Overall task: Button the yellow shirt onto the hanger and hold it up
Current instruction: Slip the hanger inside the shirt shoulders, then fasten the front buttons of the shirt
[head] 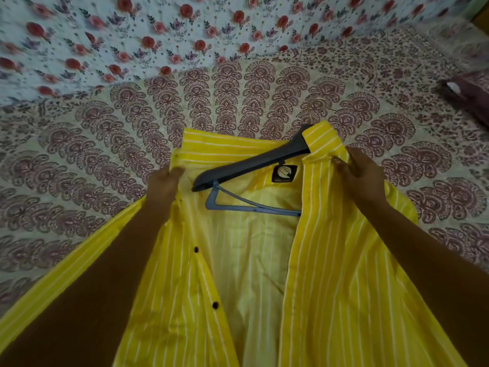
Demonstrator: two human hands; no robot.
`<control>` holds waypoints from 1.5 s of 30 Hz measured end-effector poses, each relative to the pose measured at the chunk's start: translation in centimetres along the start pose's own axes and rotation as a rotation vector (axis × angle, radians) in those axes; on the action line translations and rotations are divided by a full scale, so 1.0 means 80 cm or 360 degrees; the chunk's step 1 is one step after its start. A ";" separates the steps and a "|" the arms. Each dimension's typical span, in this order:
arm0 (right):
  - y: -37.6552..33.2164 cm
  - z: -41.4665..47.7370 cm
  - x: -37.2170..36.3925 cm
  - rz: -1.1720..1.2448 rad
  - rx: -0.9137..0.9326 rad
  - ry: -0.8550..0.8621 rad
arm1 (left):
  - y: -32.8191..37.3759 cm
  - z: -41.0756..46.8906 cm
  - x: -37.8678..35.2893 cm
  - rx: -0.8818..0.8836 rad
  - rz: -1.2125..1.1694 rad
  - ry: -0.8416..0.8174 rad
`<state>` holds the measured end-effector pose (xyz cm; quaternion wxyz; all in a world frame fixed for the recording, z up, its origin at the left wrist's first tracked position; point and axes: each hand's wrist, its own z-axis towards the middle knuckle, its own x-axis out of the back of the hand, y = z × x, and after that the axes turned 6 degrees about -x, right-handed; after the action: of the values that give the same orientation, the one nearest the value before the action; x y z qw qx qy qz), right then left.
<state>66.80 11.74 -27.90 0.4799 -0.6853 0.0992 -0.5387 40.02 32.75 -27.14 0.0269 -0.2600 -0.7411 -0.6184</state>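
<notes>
Yellow shirt (330, 274) open, unbuttoned, covering only right end of hanger (251, 165) | left hand (165, 186), left of hanger, grips button front | right hand (362, 178), right of hanger, pinches collar, apparently to seat shoulders.

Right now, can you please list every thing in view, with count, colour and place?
shirt: one, yellow with white stripes, lying open, centre
hanger: one, dark grey, inside the shirt's collar
buttons: two visible, dark, shirt's left front edge
label: one, black, inside the collar
bedsheet: one, cream with maroon print, under the shirt
flowered cloth: one, pale blue with red roses, far side
left hand: one, holding the shirt's left side
right hand: one, holding the right collar end
</notes>
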 end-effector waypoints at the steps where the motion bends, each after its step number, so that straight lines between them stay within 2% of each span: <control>1: 0.001 -0.002 -0.002 -0.0024 0.0017 0.0010 | 0.001 0.003 0.009 -0.0015 -0.0075 0.0084; 3: 0.001 -0.007 -0.009 -0.0101 0.0034 0.0042 | 0.019 -0.003 0.018 -0.0135 -0.0069 0.0115; 7: 0.000 -0.009 -0.032 -0.0282 -0.0048 0.0162 | 0.053 -0.031 0.006 -0.0637 0.0035 -0.0004; 10: -0.006 -0.003 -0.049 -0.0344 -0.0168 0.0154 | 0.064 -0.046 -0.025 -0.0743 0.0111 -0.0073; 13: -0.017 0.002 -0.064 -0.0356 -0.0185 0.0043 | 0.069 -0.065 -0.066 -0.0684 0.0100 -0.0150; 16: -0.025 0.004 -0.077 -0.0399 -0.0183 0.0035 | 0.061 -0.077 -0.100 -0.0604 0.0313 -0.0336; 17: -0.026 0.006 -0.080 -0.0417 -0.0208 0.0041 | 0.057 -0.080 -0.107 -0.0566 0.0427 -0.0466; 19: -0.025 0.015 -0.082 -0.0432 -0.0237 -0.0022 | 0.045 -0.080 -0.113 -0.0379 0.0486 -0.0889; 21: -0.024 0.022 -0.081 -0.0415 -0.0193 -0.0197 | 0.036 -0.079 -0.106 -0.0036 0.0151 -0.1275; 22: -0.022 0.021 -0.078 -0.0418 -0.0139 -0.0260 | 0.030 -0.075 -0.103 0.0015 -0.0037 -0.1299; 24: -0.019 0.007 -0.072 -0.0460 0.0049 -0.0232 | 0.017 -0.062 -0.096 -0.0236 -0.0131 -0.0973; 27: -0.016 -0.038 -0.069 -0.0608 0.0307 -0.0064 | 0.003 -0.047 -0.089 -0.0703 0.0220 -0.0298; 29: -0.014 -0.063 -0.075 -0.0674 0.0365 -0.0095 | 0.003 -0.038 -0.090 -0.0886 0.0455 -0.0102; 32: -0.012 -0.077 -0.083 -0.0652 0.0289 -0.0157 | 0.018 -0.022 -0.107 -0.0991 0.0938 -0.0179; 34: -0.016 -0.077 -0.083 -0.0658 0.0261 -0.0165 | 0.026 -0.006 -0.120 -0.0962 0.1331 -0.0283; 36: -0.017 -0.078 -0.082 -0.0722 0.0336 -0.0149 | 0.030 0.009 -0.128 -0.0902 0.1525 -0.0321; 38: -0.015 -0.078 -0.082 -0.0787 0.0387 -0.0154 | 0.036 0.025 -0.133 -0.0862 0.1408 -0.0313; 41: -0.011 -0.075 -0.081 -0.0798 0.0388 -0.0151 | 0.051 0.049 -0.132 -0.0712 0.0880 -0.0352; 43: -0.010 -0.072 -0.082 -0.0761 0.0383 -0.0156 | 0.056 0.064 -0.130 -0.0575 0.0562 -0.0196; 45: -0.010 -0.069 -0.084 -0.0712 0.0320 -0.0228 | 0.052 0.073 -0.130 -0.0496 0.0432 -0.0052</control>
<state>59.22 13.51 -31.81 0.4203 -0.6756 -0.1432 -0.5886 52.39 34.97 -28.51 0.0574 -0.3684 -0.5951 -0.7120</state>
